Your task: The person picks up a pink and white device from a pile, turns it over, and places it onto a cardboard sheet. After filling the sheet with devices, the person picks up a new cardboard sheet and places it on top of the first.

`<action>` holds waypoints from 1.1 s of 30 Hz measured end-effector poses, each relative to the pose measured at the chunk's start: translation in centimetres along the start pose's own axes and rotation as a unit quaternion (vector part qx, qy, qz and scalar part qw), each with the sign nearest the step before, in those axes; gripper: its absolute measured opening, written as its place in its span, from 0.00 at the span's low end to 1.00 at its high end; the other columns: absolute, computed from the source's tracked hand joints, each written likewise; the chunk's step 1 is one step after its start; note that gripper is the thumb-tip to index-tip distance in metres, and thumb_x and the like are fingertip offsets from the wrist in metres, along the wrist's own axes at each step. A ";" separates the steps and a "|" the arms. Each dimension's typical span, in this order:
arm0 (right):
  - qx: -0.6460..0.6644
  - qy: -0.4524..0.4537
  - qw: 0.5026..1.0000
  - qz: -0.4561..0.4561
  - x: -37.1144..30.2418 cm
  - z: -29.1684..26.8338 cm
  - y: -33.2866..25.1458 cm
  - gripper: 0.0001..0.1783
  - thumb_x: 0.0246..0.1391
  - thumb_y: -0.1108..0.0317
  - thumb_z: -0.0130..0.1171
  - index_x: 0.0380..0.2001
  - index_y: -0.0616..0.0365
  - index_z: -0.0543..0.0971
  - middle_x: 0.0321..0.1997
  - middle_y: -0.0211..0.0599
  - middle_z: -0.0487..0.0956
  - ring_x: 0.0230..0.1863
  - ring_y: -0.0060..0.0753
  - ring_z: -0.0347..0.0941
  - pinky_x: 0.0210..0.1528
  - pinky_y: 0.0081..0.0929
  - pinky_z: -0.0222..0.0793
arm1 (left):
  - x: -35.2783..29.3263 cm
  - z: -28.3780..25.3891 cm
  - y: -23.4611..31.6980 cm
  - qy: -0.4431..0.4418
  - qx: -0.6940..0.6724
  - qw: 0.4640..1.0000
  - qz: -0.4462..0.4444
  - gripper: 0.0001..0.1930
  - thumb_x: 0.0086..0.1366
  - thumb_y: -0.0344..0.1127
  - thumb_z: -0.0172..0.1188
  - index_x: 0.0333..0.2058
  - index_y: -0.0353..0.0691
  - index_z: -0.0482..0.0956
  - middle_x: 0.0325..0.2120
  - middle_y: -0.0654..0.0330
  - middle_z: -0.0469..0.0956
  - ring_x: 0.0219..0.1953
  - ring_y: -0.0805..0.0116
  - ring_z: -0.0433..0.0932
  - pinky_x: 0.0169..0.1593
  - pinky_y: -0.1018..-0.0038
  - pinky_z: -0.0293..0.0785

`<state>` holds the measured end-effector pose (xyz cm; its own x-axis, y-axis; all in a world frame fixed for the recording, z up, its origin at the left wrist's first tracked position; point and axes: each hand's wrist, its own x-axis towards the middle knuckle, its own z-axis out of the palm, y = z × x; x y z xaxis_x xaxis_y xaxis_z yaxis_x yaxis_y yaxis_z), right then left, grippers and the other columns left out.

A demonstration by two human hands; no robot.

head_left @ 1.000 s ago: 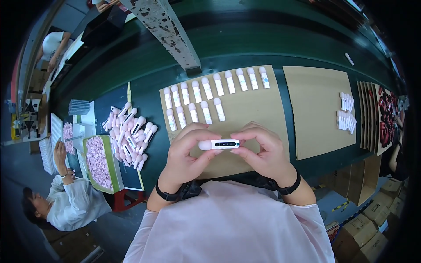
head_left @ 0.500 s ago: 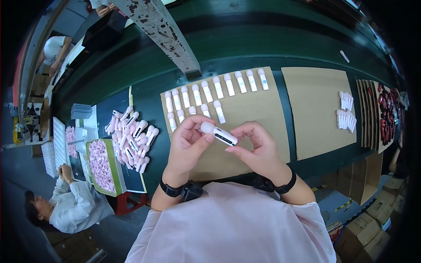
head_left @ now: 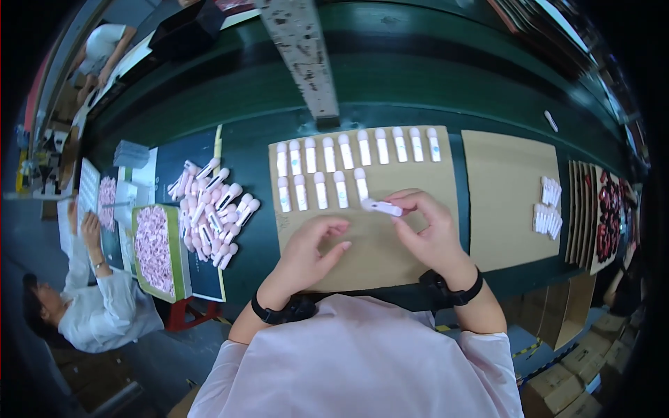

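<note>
Round-headed pink-and-white wand (head_left: 385,207) is what I am following from afar. Around it, a green workbench (head_left: 418,115) is spanning the view, and on that a brown cardboard sheet (head_left: 376,261) is carrying two rows of similar wands (head_left: 364,148), while a loose heap of wands (head_left: 216,212) is lying to the left. The left hand (head_left: 306,254) is hovering over the sheet's lower part, half curled, thumb apart from fingers, holding nothing. The right hand (head_left: 435,233) is pinching the wand narrowly between thumb and fingers. I am judging that a light, steady pinch on the squared end is serving best, leaving the rounded head clear of the lower row's end wand (head_left: 360,184). The held wand is sitting at the right fingertips, left of the palm, its head pointing left, near that end wand; whether they are touching, I cannot tell.
</note>
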<state>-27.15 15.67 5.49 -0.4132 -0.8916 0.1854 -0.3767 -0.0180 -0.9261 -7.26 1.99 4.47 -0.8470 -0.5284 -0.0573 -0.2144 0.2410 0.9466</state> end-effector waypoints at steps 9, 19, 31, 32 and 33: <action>-0.329 -0.041 0.935 -0.123 1.2 -0.3 2.2 0.12 0.44 0.77 0.63 0.35 0.61 0.76 0.43 0.42 0.79 0.44 0.44 0.75 0.46 0.38 0.73 | -0.6 0.0 -1.6 -0.062 0.265 0.956 0.106 0.15 0.57 0.35 0.65 0.44 0.42 0.78 0.43 0.57 0.76 0.48 0.56 0.75 0.50 0.64 0.71; -0.362 -0.107 0.917 -0.128 1.3 0.5 3.2 0.11 0.45 0.76 0.62 0.35 0.60 0.75 0.49 0.43 0.75 0.47 0.50 0.73 0.49 0.40 0.71 | -0.5 -0.2 -2.2 -0.101 0.267 0.954 0.086 0.12 0.55 0.36 0.65 0.38 0.42 0.80 0.43 0.61 0.75 0.48 0.58 0.73 0.50 0.63 0.69; -0.367 -0.079 0.919 -0.122 2.4 0.5 0.5 0.13 0.46 0.78 0.63 0.38 0.61 0.77 0.50 0.45 0.75 0.48 0.48 0.74 0.50 0.39 0.71 | -3.6 -3.2 -1.7 0.186 0.160 0.969 -0.002 0.23 0.61 0.29 0.60 0.56 0.38 0.71 0.21 0.62 0.76 0.23 0.70 0.75 0.30 0.73 0.72; -0.363 -0.078 0.920 -0.121 2.0 0.3 0.2 0.13 0.46 0.78 0.63 0.38 0.61 0.77 0.50 0.45 0.75 0.48 0.48 0.74 0.50 0.39 0.71 | -4.2 -4.4 -1.9 0.271 0.158 0.949 0.000 0.25 0.63 0.28 0.58 0.60 0.37 0.68 0.17 0.64 0.74 0.18 0.74 0.72 0.26 0.76 0.70; -0.361 -0.075 0.923 -0.108 1.6 0.0 0.2 0.13 0.46 0.79 0.62 0.38 0.61 0.76 0.51 0.45 0.75 0.48 0.48 0.74 0.50 0.38 0.71 | -4.6 -5.5 -2.6 0.319 0.168 0.933 -0.023 0.26 0.62 0.29 0.59 0.60 0.33 0.67 0.16 0.61 0.74 0.17 0.72 0.73 0.24 0.75 0.69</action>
<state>-27.89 14.23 5.65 -0.1644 -0.9560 0.2430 -0.9136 0.0547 -0.4029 -0.12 -0.72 4.04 -0.3952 -0.8951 0.2065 -0.4742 0.3913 0.7887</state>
